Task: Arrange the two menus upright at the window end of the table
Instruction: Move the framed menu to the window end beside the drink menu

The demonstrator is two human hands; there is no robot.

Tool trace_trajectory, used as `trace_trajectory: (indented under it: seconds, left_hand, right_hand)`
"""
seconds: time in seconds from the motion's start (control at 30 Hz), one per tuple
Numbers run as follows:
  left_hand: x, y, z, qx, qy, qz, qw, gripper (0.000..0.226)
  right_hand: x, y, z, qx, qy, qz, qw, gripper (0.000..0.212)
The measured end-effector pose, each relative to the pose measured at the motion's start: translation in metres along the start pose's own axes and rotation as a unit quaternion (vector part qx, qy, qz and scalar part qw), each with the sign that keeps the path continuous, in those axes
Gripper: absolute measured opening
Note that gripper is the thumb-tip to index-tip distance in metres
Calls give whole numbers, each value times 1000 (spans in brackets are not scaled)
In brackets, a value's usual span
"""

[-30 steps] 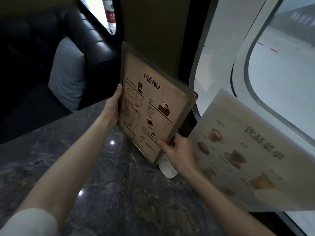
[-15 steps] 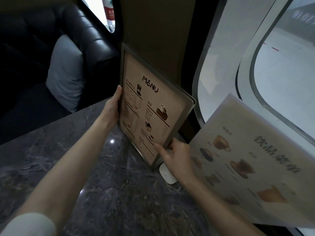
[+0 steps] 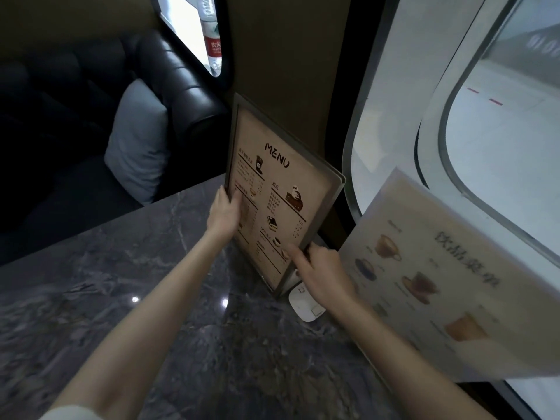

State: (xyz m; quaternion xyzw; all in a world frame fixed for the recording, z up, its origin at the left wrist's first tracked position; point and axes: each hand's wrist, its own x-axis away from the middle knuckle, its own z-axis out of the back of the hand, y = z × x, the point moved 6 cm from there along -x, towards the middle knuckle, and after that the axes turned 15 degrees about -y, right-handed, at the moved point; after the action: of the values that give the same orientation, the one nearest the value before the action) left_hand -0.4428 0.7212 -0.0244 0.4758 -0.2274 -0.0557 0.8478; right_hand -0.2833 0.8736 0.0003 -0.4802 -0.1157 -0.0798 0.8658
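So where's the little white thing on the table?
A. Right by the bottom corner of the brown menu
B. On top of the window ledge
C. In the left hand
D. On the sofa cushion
A: the white device lies flat on the table beside the brown menu's lower corner, under the right hand.

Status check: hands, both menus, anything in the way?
Left hand and right hand grip brown menu, upright by wall. Pale drinks menu stands at window. White device at brown menu's base.
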Motion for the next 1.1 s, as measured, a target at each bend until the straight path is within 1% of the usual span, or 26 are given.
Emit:
trace_trajectory:
  seconds: [0.07,0.13,0.2,0.27,0.3,0.4,0.47,0.57,0.63,0.7,0.77,0.83,0.93,1.1]
  left_hand:
    - [14,-1,-4,-35,5,12,999,57]
    - [28,4,-9,-60,3,0,998,55]
    - [39,8,-14,-64,-8,-6,998,55]
    - [46,10,-18,-37,-17,4,999,55]
    - [50,9,-19,-10,-22,21,999,55]
    - [59,2,-25,146,-35,75,986,52]
    - [67,-9,-29,207,-43,96,973,43]
    - [73,-31,-42,223,-76,122,964,49]
    - [74,-44,-48,222,-77,136,962,47]
    - [76,-52,-58,269,-93,135,949,42]
    - [77,-62,-71,328,-121,142,926,47]
    - [80,-70,-76,361,-126,141,913,54]
    - [78,-74,-80,393,-132,117,902,56]
    - [74,-67,-81,421,-94,109,896,46]
  right_hand:
    - [6,-8,9,55,-8,-24,998,47]
    - [12,-19,16,139,-29,-45,989,47]
    - [17,-36,23,213,-49,-30,975,43]
    - [26,-63,31,233,-44,23,971,41]
    - [30,-78,35,229,-45,53,971,39]
    - [43,-121,52,221,-59,136,964,28]
    - [49,-146,72,234,-24,193,953,22]
    - [55,-171,103,257,40,247,933,20]
    - [53,-176,119,284,70,231,928,21]
    - [43,-168,128,278,64,162,945,29]
    - [30,-154,129,246,11,63,967,39]
    - [22,-146,124,247,-41,8,968,34]
    - [13,-140,119,229,-89,-9,969,17]
    - [2,-137,121,205,-111,-31,972,21]
